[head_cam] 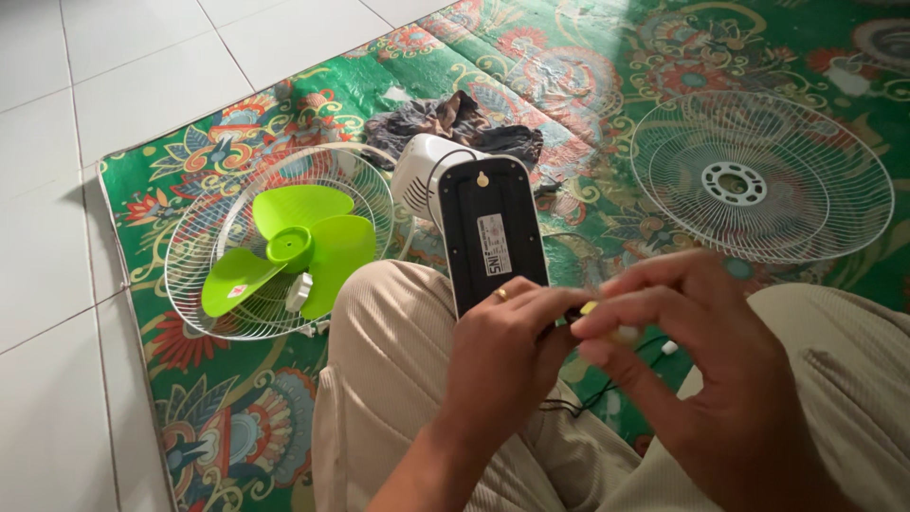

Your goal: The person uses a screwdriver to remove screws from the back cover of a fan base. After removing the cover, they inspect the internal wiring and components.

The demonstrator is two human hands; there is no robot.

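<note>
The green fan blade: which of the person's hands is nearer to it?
Left. The left hand lies right of the green fan blade; the right hand lies farther right.

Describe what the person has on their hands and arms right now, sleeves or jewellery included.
Both forearms are bare, with no sleeves or gloves in view. The left hand wears a thin gold-coloured ring on one finger. The right hand shows no ring, watch or band from this angle. No markings are visible on either.
</note>
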